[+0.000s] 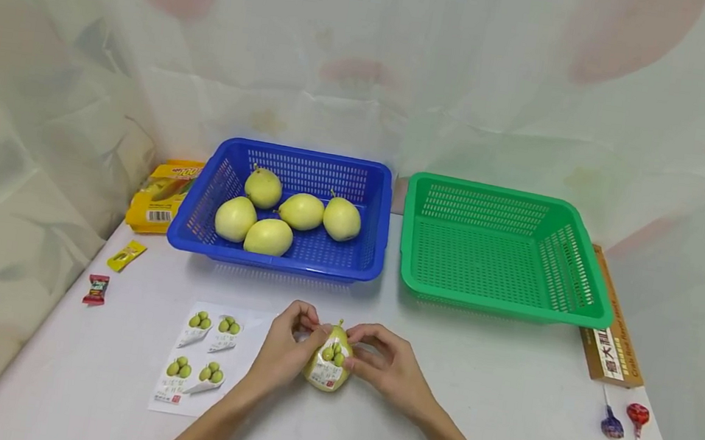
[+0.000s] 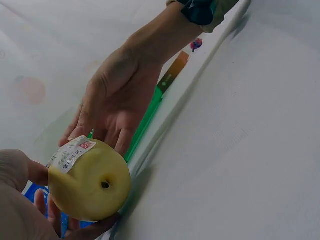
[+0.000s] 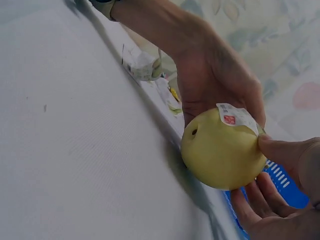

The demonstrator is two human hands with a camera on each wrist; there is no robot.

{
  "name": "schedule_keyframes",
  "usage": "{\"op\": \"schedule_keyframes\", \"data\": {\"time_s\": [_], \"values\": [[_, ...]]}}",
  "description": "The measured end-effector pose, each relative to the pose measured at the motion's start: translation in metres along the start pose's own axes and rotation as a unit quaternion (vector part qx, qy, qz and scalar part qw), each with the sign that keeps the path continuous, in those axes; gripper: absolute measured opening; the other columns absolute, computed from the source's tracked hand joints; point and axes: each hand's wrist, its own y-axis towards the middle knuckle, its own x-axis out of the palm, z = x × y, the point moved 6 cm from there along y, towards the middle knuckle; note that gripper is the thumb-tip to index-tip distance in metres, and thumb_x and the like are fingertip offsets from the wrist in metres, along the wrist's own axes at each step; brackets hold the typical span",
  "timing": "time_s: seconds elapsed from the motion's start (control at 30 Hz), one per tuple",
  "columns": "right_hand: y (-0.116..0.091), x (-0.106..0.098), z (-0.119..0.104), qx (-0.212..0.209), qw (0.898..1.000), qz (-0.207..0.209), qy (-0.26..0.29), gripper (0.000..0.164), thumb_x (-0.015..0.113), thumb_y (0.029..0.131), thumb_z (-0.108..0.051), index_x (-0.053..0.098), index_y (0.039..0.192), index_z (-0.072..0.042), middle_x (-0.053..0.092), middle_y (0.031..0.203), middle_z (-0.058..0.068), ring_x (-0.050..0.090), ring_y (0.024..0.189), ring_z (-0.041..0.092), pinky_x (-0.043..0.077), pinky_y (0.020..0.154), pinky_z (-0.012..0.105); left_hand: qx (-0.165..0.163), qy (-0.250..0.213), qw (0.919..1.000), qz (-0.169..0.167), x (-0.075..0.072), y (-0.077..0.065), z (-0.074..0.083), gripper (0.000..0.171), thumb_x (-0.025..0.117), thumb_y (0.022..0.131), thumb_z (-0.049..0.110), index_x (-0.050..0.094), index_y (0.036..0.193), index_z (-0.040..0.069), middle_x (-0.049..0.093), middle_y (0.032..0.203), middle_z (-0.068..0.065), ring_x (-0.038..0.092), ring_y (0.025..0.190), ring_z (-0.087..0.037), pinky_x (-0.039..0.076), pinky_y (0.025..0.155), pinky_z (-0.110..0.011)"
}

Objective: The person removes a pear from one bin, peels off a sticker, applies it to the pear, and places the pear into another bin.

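Note:
A yellow-green pear [image 1: 316, 379] stands stem up on the table between both hands. Across its near side lies a white label sticker [image 1: 329, 369] printed with pears and writing. My left hand [image 1: 286, 351] holds the pear from the left, its thumb near the sticker's upper edge. From the right my right hand [image 1: 393, 370] grips it, the thumb at the sticker's right side. The pear's underside [image 2: 95, 185] faces the camera in the left wrist view. In the right wrist view, the right thumb touches the pear [image 3: 220, 155] by the sticker's edge.
A sheet of similar stickers [image 1: 254, 326], some edges lifted, lies left. Behind stand a blue basket [image 1: 293, 266] holding several pears and a green basket [image 1: 501, 306]. Yellow packet [image 1: 160, 206] and small sweets [image 1: 96, 289] lie left; a brown box [image 1: 612, 351] and two lollipops [image 1: 637, 415] right.

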Motion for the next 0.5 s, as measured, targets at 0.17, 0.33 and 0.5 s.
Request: {"op": "schedule_keyframes", "data": {"time_s": [0.17,0.33,0.5], "values": [[-0.001,0.0032,-0.0039,-0.012,1.0,0.001,-0.016,0.024,0.075,0.1,-0.004,0.07,0.123,0.002,0.065,0.142,0.018,0.063,0.141,0.02,0.055,0.119,0.03,-0.002,0.004,1.0,-0.009,0.0007,-0.0011,0.0011,0.028,0.081,0.097,0.018,0.062,0.108,0.002,0.065,0.098,-0.008,0.059,0.092,-0.012,0.051,0.089,-0.024],[-0.0002,0.0048,-0.0055,-0.015,1.0,0.012,-0.024,0.026,0.076,0.1,-0.006,0.074,0.125,0.001,0.065,0.145,0.023,0.064,0.14,0.02,0.055,0.118,0.029,-0.005,0.007,1.0,-0.005,0.0011,-0.0007,0.0013,0.031,0.083,0.094,0.017,0.061,0.106,0.0,0.063,0.096,-0.006,0.058,0.092,-0.013,0.05,0.09,-0.025],[0.0002,0.0051,-0.0045,-0.005,0.998,0.031,-0.052,0.025,0.076,0.101,-0.009,0.074,0.125,-0.003,0.068,0.144,0.02,0.066,0.139,0.035,0.058,0.116,0.028,0.0,0.002,1.0,0.0,0.0006,-0.0001,-0.0004,0.023,0.078,0.098,0.012,0.061,0.107,-0.001,0.066,0.096,-0.007,0.06,0.091,-0.012,0.051,0.09,-0.022]]}}
